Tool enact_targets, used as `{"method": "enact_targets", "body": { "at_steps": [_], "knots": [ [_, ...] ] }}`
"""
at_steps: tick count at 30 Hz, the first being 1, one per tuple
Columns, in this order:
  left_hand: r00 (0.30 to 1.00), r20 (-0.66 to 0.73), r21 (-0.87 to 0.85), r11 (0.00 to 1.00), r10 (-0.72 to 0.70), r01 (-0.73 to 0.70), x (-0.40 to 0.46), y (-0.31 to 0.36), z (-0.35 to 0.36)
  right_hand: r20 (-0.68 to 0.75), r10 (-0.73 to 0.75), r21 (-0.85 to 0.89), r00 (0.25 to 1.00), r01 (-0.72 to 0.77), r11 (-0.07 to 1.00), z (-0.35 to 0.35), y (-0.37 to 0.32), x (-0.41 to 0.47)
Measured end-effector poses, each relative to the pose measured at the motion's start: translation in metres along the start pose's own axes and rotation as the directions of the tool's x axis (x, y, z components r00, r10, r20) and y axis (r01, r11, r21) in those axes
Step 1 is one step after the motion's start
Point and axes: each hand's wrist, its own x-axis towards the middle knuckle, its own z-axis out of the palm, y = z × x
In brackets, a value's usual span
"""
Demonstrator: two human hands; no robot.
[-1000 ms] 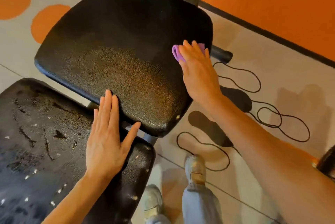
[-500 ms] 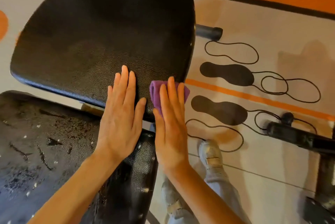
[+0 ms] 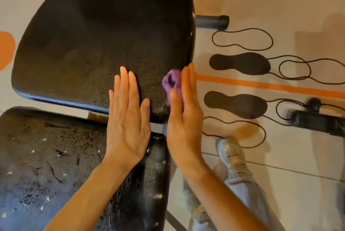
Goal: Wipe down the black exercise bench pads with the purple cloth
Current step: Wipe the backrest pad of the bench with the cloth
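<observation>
The black seat pad fills the upper middle of the head view. A second, cracked black pad lies below it at the lower left. My left hand rests flat, fingers apart, across the near edge of the seat pad. My right hand stands on edge against the pad's near right corner and presses the bunched purple cloth against that side. The palm hides most of the cloth.
Black footprint marks and an orange stripe are painted on the pale floor to the right. A black bar end sticks out beside the pad. Dark equipment lies at the right edge. My shoe stands below.
My right hand slid the cloth from the pad's far right edge down to its near right corner, then turned on edge against the side. My left hand moved up onto the seat pad.
</observation>
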Motion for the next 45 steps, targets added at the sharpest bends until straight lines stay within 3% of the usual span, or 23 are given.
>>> {"method": "enact_targets", "body": {
  "at_steps": [3, 8, 10, 15, 17, 21, 25, 27, 30, 33, 35, 39, 42, 45],
  "knots": [
    [1.000, -0.010, 0.000, 1.000, 0.003, -0.003, 0.000, 0.001, 0.001, -0.078, 0.027, 0.029, 0.997, -0.025, 0.999, 0.002, -0.003, 0.016],
    [1.000, 0.002, -0.023, 1.000, 0.021, -0.021, -0.001, -0.001, 0.000, -0.028, -0.111, -0.104, 0.993, 0.108, 0.989, 0.006, 0.010, -0.025],
    [1.000, 0.007, -0.017, 1.000, 0.020, -0.020, -0.001, -0.001, -0.001, -0.007, -0.104, -0.068, 0.995, 0.103, 0.992, 0.003, 0.010, -0.010],
    [1.000, 0.012, 0.000, 1.000, 0.019, -0.019, -0.001, -0.002, 0.000, -0.206, -0.052, -0.013, 0.977, 0.050, 0.999, 0.007, -0.002, 0.042],
    [1.000, 0.020, -0.012, 1.000, 0.023, -0.022, -0.001, -0.003, -0.001, -0.157, -0.040, -0.028, 0.987, 0.036, 0.999, 0.012, 0.001, 0.023],
    [0.999, 0.031, -0.045, 0.999, 0.027, -0.026, -0.003, -0.003, -0.002, -0.044, -0.182, -0.241, 0.982, 0.166, 0.956, 0.013, 0.008, -0.022],
    [0.998, 0.056, -0.021, 1.000, -0.002, 0.004, -0.001, -0.001, -0.006, -0.104, -0.085, -0.132, 0.991, 0.070, 0.989, 0.004, -0.002, 0.072],
    [0.998, 0.062, -0.019, 1.000, -0.020, 0.021, -0.001, 0.001, -0.007, -0.142, -0.113, -0.132, 0.983, 0.095, 0.987, 0.001, -0.003, 0.092],
    [0.997, 0.073, -0.036, 0.999, -0.037, 0.040, 0.008, 0.005, -0.010, -0.092, -0.126, -0.133, 0.988, 0.114, 0.985, 0.008, 0.008, 0.026],
    [0.997, 0.072, -0.040, 0.999, 0.031, -0.028, 0.042, 0.013, -0.012, -0.038, -0.226, -0.155, 0.973, 0.218, 0.964, 0.001, 0.023, -0.018],
    [0.993, 0.071, -0.023, 0.995, 0.099, -0.097, 0.075, 0.021, -0.012, 0.013, -0.182, 0.058, 0.983, 0.181, 0.982, -0.005, 0.016, 0.038],
    [0.985, 0.057, 0.029, 0.986, 0.165, -0.167, 0.131, 0.030, -0.006, -0.026, -0.064, 0.109, 0.998, 0.067, 0.992, -0.012, -0.010, 0.152],
    [0.983, 0.074, 0.025, 0.985, 0.169, -0.171, 0.140, 0.029, 0.001, -0.046, -0.053, 0.051, 0.998, 0.055, 0.997, -0.001, 0.003, 0.073],
    [0.985, 0.055, -0.011, 0.987, 0.162, -0.162, 0.136, 0.029, 0.005, -0.065, -0.167, -0.063, 0.984, 0.163, 0.985, -0.005, 0.009, 0.018]
  ]
}}
